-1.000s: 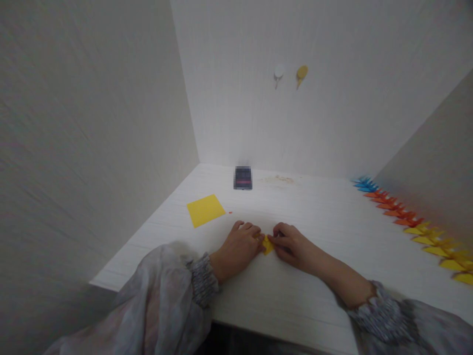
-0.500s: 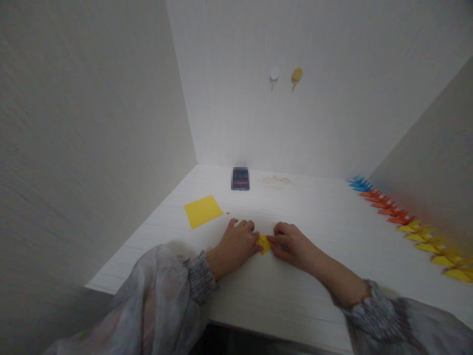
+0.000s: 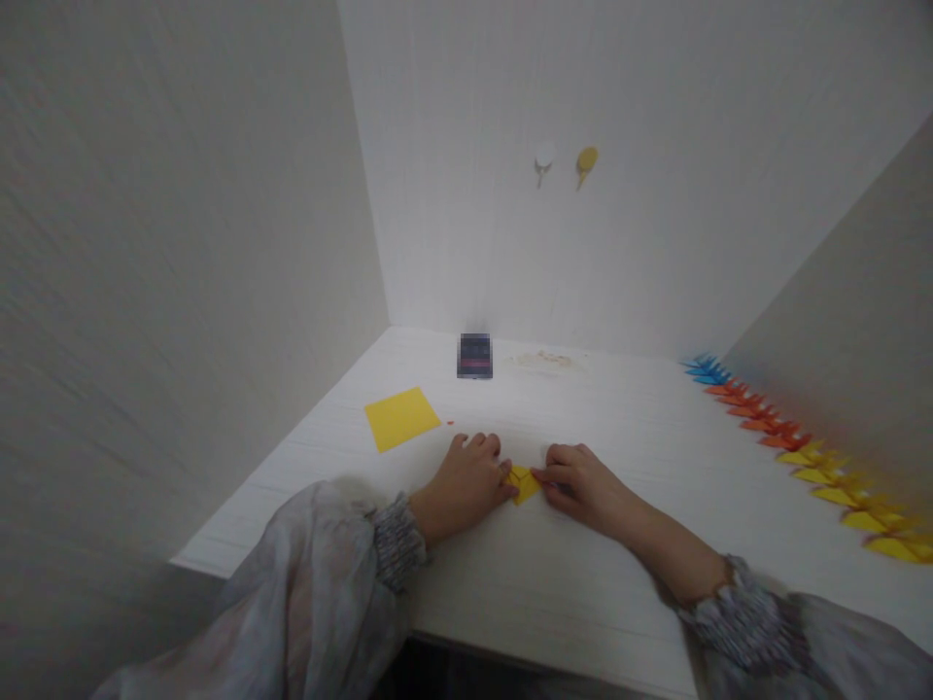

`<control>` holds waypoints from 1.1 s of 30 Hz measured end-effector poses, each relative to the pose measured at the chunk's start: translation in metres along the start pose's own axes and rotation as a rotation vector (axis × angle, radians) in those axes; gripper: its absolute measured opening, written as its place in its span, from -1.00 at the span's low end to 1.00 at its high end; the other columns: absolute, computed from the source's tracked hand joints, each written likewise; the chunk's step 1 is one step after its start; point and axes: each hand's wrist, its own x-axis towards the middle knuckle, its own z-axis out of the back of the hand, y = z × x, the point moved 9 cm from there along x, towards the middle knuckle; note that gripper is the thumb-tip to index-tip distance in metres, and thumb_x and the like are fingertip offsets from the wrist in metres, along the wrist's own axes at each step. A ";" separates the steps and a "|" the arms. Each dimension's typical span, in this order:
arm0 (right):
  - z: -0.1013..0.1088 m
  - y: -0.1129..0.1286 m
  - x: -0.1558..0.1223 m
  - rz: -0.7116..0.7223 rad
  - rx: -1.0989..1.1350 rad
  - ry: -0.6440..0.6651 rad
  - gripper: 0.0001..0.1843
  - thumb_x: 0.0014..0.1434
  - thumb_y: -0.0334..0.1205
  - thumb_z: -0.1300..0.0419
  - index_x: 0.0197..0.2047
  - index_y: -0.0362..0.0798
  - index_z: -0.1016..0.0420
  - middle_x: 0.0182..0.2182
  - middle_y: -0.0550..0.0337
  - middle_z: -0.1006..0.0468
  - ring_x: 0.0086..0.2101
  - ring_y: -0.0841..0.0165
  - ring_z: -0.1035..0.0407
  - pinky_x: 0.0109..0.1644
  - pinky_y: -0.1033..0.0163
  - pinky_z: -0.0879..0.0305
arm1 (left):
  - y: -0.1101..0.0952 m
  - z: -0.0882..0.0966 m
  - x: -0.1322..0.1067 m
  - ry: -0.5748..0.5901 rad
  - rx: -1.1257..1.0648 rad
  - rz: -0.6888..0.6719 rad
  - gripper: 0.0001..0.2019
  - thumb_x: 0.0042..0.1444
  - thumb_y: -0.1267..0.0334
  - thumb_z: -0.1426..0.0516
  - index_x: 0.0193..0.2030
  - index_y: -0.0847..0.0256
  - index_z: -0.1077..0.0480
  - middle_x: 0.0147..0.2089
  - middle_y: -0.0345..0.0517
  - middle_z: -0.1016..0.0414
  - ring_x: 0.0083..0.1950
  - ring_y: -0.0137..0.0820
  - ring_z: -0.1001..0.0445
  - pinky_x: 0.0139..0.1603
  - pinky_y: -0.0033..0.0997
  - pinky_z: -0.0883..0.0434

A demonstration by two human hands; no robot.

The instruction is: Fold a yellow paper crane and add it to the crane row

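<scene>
A small folded piece of yellow origami paper (image 3: 523, 483) lies on the white table between my hands, crease lines showing on its face. My left hand (image 3: 470, 486) rests on the table with its thumb and fingers closed on the paper's left side. From the right, my right hand (image 3: 583, 486) pinches the paper's right corner between thumb and fingertips. Parts of the paper under the fingertips are hidden. Beyond my left hand lies a flat yellow sheet (image 3: 402, 419), with a tiny red scrap (image 3: 450, 423) beside its right corner.
Folded paper cranes run along the right side: blue (image 3: 707, 369), orange-red (image 3: 758, 416) and yellow (image 3: 852, 496). A dark blurred box (image 3: 474, 357) stands near the back wall. White (image 3: 543, 157) and yellow (image 3: 587, 161) hooks are on that wall. The table (image 3: 539, 603) has its front edge close to me.
My right hand has shifted slightly to the right, and more of the yellow folded paper shows between my hands. My left hand stays nearly in place. The view has tilted a little.
</scene>
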 end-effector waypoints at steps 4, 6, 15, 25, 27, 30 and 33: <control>0.001 0.002 0.003 -0.024 -0.016 -0.033 -0.81 0.10 -0.27 -0.02 -0.33 -0.05 -0.46 -0.44 0.17 -0.36 -0.36 0.38 -0.26 -0.25 0.25 -0.07 | -0.001 0.003 0.004 -0.028 -0.133 -0.017 -0.72 0.04 0.10 0.00 -0.35 0.24 -0.43 -0.24 -0.06 -0.33 -0.16 -0.32 -0.27 -0.14 -0.27 -0.18; 0.000 0.003 0.006 -0.026 0.008 -0.053 -0.80 0.10 -0.21 -0.04 -0.41 -0.08 -0.45 -0.46 0.16 -0.36 -0.38 0.38 -0.26 -0.27 0.25 -0.09 | 0.000 0.002 0.006 -0.036 -0.229 -0.026 -0.71 0.04 0.10 0.00 -0.44 0.25 -0.44 -0.28 -0.07 -0.34 -0.19 -0.37 -0.29 -0.15 -0.32 -0.19; -0.003 -0.015 0.018 -0.198 0.219 -0.205 -0.87 0.08 -0.32 -0.03 -0.44 -0.10 -0.37 -0.46 0.17 -0.36 -0.42 0.40 -0.25 -0.35 0.31 -0.16 | 0.023 -0.016 0.014 -0.087 -0.573 0.157 -0.67 -0.25 0.14 -0.22 -0.31 0.25 -0.39 -0.25 -0.11 -0.33 -0.19 -0.37 -0.28 -0.18 -0.38 -0.24; -0.009 -0.038 0.021 -0.356 0.747 -0.398 -0.87 0.08 -0.17 0.05 -0.44 -0.03 -0.16 -0.59 0.29 -0.24 -0.54 0.42 -0.17 -0.48 0.31 -0.14 | 0.038 -0.033 0.024 -0.079 -1.205 0.323 -0.72 -0.04 0.08 -0.05 -0.45 0.32 -0.33 -0.50 -0.21 -0.29 -0.43 -0.49 -0.24 -0.39 -0.49 -0.19; -0.007 -0.036 0.022 -0.324 0.953 -0.440 -0.85 0.07 -0.12 0.03 -0.34 0.00 -0.11 -0.61 0.33 -0.21 -0.57 0.43 -0.17 -0.51 0.32 -0.14 | 0.036 -0.031 0.025 -0.108 -1.445 0.363 -0.73 -0.05 0.10 -0.06 -0.50 0.32 -0.30 -0.53 -0.24 -0.26 -0.46 -0.52 -0.22 -0.38 -0.50 -0.19; 0.000 -0.029 0.021 -0.281 1.113 -0.448 -0.78 0.05 -0.05 -0.01 -0.29 0.02 -0.10 -0.60 0.33 -0.22 -0.56 0.43 -0.19 -0.49 0.32 -0.15 | 0.026 -0.030 0.024 -0.074 -1.744 0.391 -0.73 -0.11 0.10 -0.11 -0.52 0.31 -0.27 -0.53 -0.24 -0.26 -0.46 -0.53 -0.24 -0.34 -0.48 -0.21; 0.003 -0.024 0.019 -0.267 1.127 -0.401 -0.76 0.02 -0.04 -0.07 -0.32 -0.02 -0.23 -0.52 0.26 -0.29 -0.48 0.42 -0.23 -0.41 0.30 -0.18 | 0.024 -0.031 0.021 -0.065 -1.841 0.445 -0.73 -0.17 0.11 -0.16 -0.52 0.31 -0.27 -0.52 -0.23 -0.27 -0.45 -0.52 -0.26 -0.33 -0.47 -0.23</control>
